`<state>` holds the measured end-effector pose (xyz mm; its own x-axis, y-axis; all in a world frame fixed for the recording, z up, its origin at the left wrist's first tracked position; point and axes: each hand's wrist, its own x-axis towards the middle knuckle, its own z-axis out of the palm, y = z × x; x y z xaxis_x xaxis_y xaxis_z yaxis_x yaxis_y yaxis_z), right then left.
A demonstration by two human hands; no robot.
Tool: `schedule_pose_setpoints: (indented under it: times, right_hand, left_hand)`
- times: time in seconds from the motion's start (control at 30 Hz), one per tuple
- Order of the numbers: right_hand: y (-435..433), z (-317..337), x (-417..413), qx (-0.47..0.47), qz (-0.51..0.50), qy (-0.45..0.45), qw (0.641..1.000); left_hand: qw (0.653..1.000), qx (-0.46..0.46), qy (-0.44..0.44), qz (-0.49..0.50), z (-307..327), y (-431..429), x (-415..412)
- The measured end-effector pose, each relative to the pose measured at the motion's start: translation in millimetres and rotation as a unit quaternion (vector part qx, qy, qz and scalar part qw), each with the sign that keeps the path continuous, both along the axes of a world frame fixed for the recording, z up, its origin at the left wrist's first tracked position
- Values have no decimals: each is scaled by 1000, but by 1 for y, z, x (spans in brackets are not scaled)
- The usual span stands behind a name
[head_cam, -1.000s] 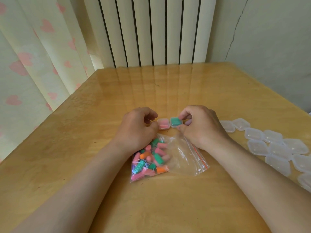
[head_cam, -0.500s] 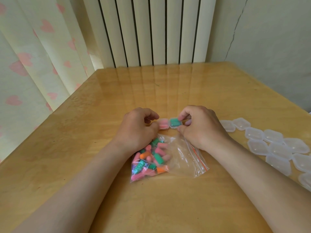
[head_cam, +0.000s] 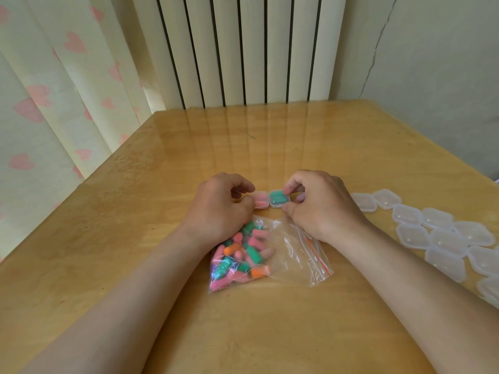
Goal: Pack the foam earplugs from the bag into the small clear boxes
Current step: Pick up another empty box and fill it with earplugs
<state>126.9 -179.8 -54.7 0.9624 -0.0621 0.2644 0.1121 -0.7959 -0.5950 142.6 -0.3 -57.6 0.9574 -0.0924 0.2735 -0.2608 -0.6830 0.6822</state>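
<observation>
Your right hand [head_cam: 321,203] pinches the green-filled box [head_cam: 279,202] on the table [head_cam: 162,184], your left hand [head_cam: 221,206] fingers [head_cam: 247,186] clamp the half-hidden pink-filled box [head_cam: 261,203] beside it, behind the bag [head_cam: 294,252]; the empty boxes [head_cam: 442,238] run off-frame at the right.

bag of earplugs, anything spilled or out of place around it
Nothing spilled: the earplugs are all inside the bag, and the pink box and green box sit neatly side by side. Only oddity: a crack runs down the wall.

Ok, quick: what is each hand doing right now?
Left hand: pinches the edge of the pink-earplug box.
Right hand: pinches the green-earplug box.
</observation>
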Motion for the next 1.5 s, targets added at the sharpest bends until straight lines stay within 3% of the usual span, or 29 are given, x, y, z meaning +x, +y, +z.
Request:
schedule_pose_setpoints:
  times: [0.13, 0.23, 0.37, 0.5, 0.67, 0.8, 0.9, 1.03, 1.3, 1.5]
  right_hand:
    - [-3, 12, -4, -12, -5, -3, 1000]
    - [-10, 28, -10, -124, -45, -5, 991]
    - [-28, 45, -17, -251, -108, 101, 957]
    - [-35, 46, -20, -287, -114, 188, 932]
    - [-37, 49, -20, -279, -123, 210, 929]
    - [-34, 44, -19, -217, -97, 114, 965]
    - [-23, 44, -21, -76, -20, 4, 997]
    - [-10, 44, -25, 77, 82, -68, 991]
    - [-5, 33, -22, 70, 178, -127, 973]
    - [-3, 31, -21, 149, 128, -129, 972]
  left_hand:
    - [1000, -27, -2, 5, 1, 0, -1]
    - [998, -65, -16, 7, 6, -1, -4]
    - [997, -53, -50, -16, 9, -3, -9]
    - [995, -29, -78, -49, 7, -6, -13]
    - [993, -20, -97, -62, 6, -7, -13]
    - [991, -22, -111, -74, 6, -6, -14]
    - [983, -34, -137, -114, 7, -7, -16]
    - [974, -42, -154, -160, 6, -5, -16]
    - [963, -152, -127, -183, 11, -9, -22]
    - [945, -205, -161, -200, 12, -8, -17]
